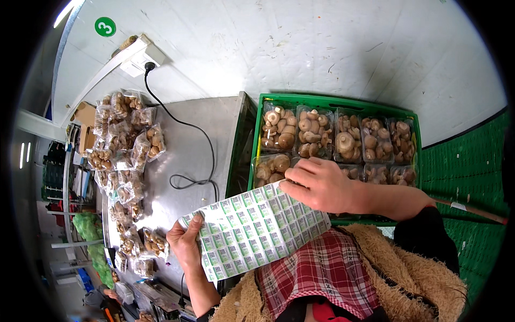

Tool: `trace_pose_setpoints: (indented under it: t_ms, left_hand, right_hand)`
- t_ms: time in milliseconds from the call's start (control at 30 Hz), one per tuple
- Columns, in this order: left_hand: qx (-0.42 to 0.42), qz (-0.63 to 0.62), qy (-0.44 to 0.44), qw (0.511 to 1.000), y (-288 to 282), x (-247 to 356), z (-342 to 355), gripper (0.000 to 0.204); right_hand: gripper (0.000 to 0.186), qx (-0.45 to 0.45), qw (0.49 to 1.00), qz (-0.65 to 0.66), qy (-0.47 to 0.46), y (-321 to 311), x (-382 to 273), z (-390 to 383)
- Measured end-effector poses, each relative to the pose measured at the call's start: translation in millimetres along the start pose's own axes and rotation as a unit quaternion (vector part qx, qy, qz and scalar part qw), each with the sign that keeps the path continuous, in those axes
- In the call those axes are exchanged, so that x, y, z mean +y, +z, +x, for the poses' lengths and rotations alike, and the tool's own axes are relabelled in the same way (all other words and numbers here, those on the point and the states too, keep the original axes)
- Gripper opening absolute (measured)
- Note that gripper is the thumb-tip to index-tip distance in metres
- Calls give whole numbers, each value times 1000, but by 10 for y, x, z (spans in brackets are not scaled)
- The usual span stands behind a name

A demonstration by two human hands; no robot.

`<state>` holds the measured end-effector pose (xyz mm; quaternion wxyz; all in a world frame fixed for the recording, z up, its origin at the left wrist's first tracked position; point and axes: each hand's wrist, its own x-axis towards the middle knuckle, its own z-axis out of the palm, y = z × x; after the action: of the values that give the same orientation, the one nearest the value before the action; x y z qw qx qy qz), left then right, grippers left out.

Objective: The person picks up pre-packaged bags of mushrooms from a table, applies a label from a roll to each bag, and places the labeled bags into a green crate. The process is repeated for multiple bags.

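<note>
A white sheet of stickers point(252, 231), printed with rows of small green and grey labels, slants across the front of my body. My left hand point(186, 241) grips its left end, thumb on top. At the far right corner of the sheet is my right hand point(322, 185), its fingers curled and pinched together; what they hold is hidden. That hand sits over a clear pack of mushrooms point(270, 167) in a green crate point(340, 101). Two rows of similar mushroom packs point(348, 140) fill the crate, and my right forearm covers part of the nearer row.
Bagged mushrooms point(120, 139) are heaped along the left of a metal table point(177, 123). A black cable point(206, 139) runs across it from a wall socket point(145, 56). Green crates point(456, 172) and a stick point(472, 210) are at right. Another person point(104, 300) is at lower left.
</note>
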<state>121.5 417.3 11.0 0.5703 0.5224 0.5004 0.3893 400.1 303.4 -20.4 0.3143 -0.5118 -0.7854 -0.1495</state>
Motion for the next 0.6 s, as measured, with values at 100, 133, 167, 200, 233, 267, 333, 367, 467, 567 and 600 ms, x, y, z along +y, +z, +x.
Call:
trace_pose_setpoints:
  t_ms: [100, 133, 167, 200, 233, 267, 333, 367, 467, 567, 600]
  left_hand:
    - [1, 20, -39, 999, -40, -109, 28, 10]
    - [5, 27, -52, 998, -57, -150, 28, 10]
    - [9, 34, -64, 997, -68, -189, 31, 10]
    - [21, 38, -72, 996, -61, -229, 28, 11]
    - [22, 37, -80, 996, -75, -258, 27, 11]
    - [23, 37, -88, 995, -92, -283, 22, 11]
    - [23, 34, -94, 995, -131, -339, 22, 12]
    - [27, 41, -102, 994, -145, -338, 21, 12]
    - [37, 52, -120, 991, -155, -334, 31, 13]
    - [47, 54, -133, 989, -187, -394, 47, 15]
    - [49, 58, -141, 987, -216, -412, 51, 15]
  right_hand:
    - [17, 27, 999, -18, -19, 5, -49, -62]
    - [18, 33, 999, -20, -23, 12, -65, -77]
    - [19, 39, 999, -21, -26, 18, -74, -90]
    - [19, 39, 999, -13, -34, 19, -74, -98]
    - [19, 42, 998, -10, -36, 37, -81, -105]
    - [18, 44, 998, -7, -38, 60, -85, -112]
    - [18, 46, 998, 0, -42, 113, -87, -116]
    - [18, 47, 998, 3, -44, 147, -90, -115]
    - [19, 23, 998, 15, -52, 262, -85, -148]
    - [20, 11, 998, 27, -63, 403, -82, -176]
    - [20, 11, 997, 30, -66, 443, -85, -178]
